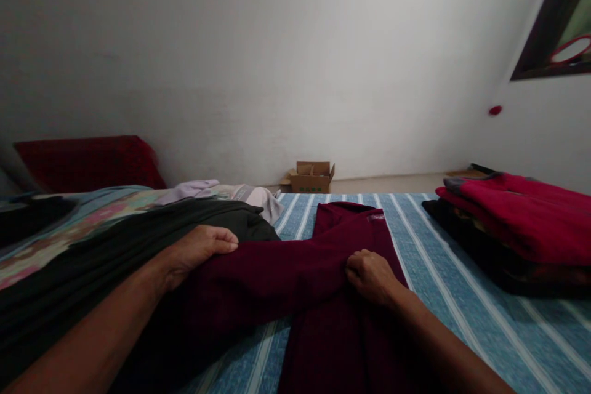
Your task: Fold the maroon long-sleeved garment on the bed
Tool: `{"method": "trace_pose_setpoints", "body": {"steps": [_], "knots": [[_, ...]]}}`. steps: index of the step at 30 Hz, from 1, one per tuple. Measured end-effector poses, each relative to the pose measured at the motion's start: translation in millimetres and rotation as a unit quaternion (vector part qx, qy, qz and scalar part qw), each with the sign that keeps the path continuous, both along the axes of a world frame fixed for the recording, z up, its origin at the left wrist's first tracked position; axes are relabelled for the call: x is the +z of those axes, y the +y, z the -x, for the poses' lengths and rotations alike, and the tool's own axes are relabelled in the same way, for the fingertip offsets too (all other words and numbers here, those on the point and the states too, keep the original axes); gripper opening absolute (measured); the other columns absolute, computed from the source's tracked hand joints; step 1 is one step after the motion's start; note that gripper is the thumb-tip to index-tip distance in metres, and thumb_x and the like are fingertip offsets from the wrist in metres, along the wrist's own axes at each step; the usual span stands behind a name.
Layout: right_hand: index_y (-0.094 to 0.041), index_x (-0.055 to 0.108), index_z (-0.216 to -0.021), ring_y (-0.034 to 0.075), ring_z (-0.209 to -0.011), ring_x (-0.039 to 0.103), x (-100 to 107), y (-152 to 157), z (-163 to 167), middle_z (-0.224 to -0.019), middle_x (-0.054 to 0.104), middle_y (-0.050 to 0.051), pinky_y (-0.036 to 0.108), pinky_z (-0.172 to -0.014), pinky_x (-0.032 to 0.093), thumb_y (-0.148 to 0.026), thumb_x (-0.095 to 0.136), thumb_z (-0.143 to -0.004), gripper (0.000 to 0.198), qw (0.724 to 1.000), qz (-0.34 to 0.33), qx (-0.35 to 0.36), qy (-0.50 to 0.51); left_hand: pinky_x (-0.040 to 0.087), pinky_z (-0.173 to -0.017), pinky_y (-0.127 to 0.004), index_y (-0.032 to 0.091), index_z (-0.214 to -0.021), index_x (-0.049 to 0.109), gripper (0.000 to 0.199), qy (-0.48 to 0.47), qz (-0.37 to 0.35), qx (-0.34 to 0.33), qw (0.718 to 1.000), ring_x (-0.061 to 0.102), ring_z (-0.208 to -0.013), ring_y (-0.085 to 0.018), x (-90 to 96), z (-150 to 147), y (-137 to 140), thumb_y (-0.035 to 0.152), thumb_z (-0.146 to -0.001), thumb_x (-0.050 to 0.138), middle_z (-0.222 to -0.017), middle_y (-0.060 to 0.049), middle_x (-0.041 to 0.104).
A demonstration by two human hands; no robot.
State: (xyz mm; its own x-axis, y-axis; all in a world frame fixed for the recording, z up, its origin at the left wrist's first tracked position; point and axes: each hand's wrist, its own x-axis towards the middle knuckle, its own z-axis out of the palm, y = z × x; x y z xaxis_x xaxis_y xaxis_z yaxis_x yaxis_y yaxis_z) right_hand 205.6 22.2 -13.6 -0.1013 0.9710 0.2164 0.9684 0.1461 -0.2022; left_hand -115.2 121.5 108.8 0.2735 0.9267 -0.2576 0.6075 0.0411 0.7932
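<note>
A maroon garment [295, 271] lies on the striped bed sheet, with one long part stretched to the left and the rest running toward me. Whether it is a top or trousers I cannot tell. My left hand [207, 249] pinches the upper edge of the stretched part between thumb and fingers. On the right, my right hand [372, 274] is closed on the cloth, with its fingertips curled out of sight. A small pale print shows near the garment's far right corner. Dark green cloth [217, 218] lies just beyond my left hand.
Folded clothes, with a red garment [530, 215] on top, are stacked at the right on the blue-and-white sheet [443, 258]. Rumpled clothes and floral cloth [115, 209] spread at the left. An open cardboard box [310, 181] stands beyond the bed by the wall.
</note>
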Motion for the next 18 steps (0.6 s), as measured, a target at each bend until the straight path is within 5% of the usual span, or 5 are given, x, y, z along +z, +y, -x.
{"method": "trace_pose_setpoints", "body": {"steps": [3, 9, 15, 18], "knots": [[-0.021, 0.061, -0.087, 0.016, -0.080, 0.055, 4.3, 4.8, 1.8, -0.083, 0.064, 0.004, 0.026, -0.067, 0.032, -0.030, 0.038, -0.090, 0.025, 0.999, -0.024, -0.039, -0.001, 0.041, -0.057, -0.025, 0.017, -0.064, 0.061, 0.021, 0.021, 0.004, -0.010, 1.000, 0.055, -0.059, -0.016, -5.0, 2.2, -0.4, 0.036, -0.056, 0.063, -0.063, 0.000, 0.064], [-0.021, 0.065, -0.071, 0.015, -0.071, 0.060, 13.2, 25.3, -4.0, -0.076, 0.066, 0.003, 0.024, -0.059, 0.033, -0.031, 0.046, -0.086, 0.026, 0.999, 0.039, -0.018, -0.008, 0.039, -0.055, -0.025, 0.018, -0.063, 0.060, 0.025, 0.098, -0.045, -0.043, 0.993, 0.055, -0.059, -0.017, -9.7, 1.4, -6.7, 0.043, -0.060, 0.057, -0.061, 0.001, 0.061], [-0.024, 0.053, -0.119, 0.021, -0.090, 0.061, 23.6, 76.4, -20.5, -0.098, 0.067, 0.009, 0.028, -0.068, 0.039, -0.018, 0.038, -0.087, 0.036, 0.994, 0.035, -0.105, 0.004, 0.038, -0.055, -0.024, 0.020, -0.063, 0.058, 0.027, 0.117, -0.067, -0.046, 0.990, 0.052, -0.061, -0.018, -2.6, -3.0, -20.3, 0.046, -0.061, 0.054, -0.062, 0.001, 0.059], [-0.024, 0.048, -0.126, 0.023, -0.098, 0.059, 19.7, 101.6, -26.7, -0.106, 0.064, 0.011, 0.031, -0.073, 0.042, -0.016, 0.039, -0.087, 0.040, 0.990, 0.055, -0.127, 0.007, 0.038, -0.056, -0.024, 0.021, -0.064, 0.059, 0.027, 0.106, -0.067, -0.052, 0.991, 0.052, -0.063, -0.018, -3.9, -0.2, -21.4, 0.047, -0.062, 0.055, -0.063, 0.001, 0.059]]}}
